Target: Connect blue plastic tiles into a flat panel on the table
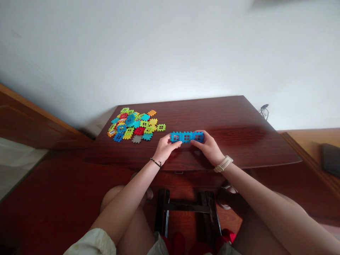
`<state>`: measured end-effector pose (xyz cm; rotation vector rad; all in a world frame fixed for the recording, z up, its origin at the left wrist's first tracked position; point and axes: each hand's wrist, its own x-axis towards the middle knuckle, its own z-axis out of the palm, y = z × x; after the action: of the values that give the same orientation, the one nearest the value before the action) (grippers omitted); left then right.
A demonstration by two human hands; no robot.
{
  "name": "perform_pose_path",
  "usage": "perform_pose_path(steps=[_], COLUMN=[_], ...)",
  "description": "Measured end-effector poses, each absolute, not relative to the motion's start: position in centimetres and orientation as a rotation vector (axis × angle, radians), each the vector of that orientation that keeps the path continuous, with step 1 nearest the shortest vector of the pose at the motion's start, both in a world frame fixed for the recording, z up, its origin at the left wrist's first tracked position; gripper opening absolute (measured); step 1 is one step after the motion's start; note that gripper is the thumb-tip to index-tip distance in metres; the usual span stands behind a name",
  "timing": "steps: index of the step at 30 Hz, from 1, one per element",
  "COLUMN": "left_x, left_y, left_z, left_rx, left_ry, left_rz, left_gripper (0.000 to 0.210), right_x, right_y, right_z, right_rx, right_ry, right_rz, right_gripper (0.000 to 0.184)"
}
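A row of three blue interlocking tiles point(186, 136) with window openings is held up above the table's front part. My left hand point(165, 147) pinches its left end, thumb along the lower edge. At the right end, my right hand point(209, 146) grips the row between thumb and fingers. The tiles sit edge to edge in a line; whether their teeth are fully locked I cannot tell. To the left lies a heap of loose tiles point(136, 131) in green, yellow, red, blue, orange and grey, and a green window tile point(161, 127) is the nearest one to my left hand.
The dark wooden table point(202, 109) stands against a pale wall point(170, 53). Below its front edge is a dark stool frame point(188, 207) between my legs. A black cable point(264, 110) hangs past the right side, and a dark flat object point(330, 159) lies at far right.
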<state>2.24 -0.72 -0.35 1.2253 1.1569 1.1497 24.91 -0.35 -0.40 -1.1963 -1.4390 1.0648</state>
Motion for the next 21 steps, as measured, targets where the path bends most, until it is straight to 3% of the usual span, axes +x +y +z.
perform_pose_path(steps=[9, 21], left_x=[2.8, 2.0], left_y=[-1.0, -0.7], left_z=[-0.4, -0.4], left_rx=[1.282, 1.312], left_ry=[1.207, 1.148], left_rz=[1.168, 1.135], left_gripper=[0.034, 0.058], right_x=[24.5, 24.9], right_y=[-0.5, -0.2], right_z=[-1.3, -0.9], right_rx=[-1.163, -1.175], right_ry=[-1.46, -1.536], right_rz=[1.028, 1.008], right_gripper=[0.053, 0.059])
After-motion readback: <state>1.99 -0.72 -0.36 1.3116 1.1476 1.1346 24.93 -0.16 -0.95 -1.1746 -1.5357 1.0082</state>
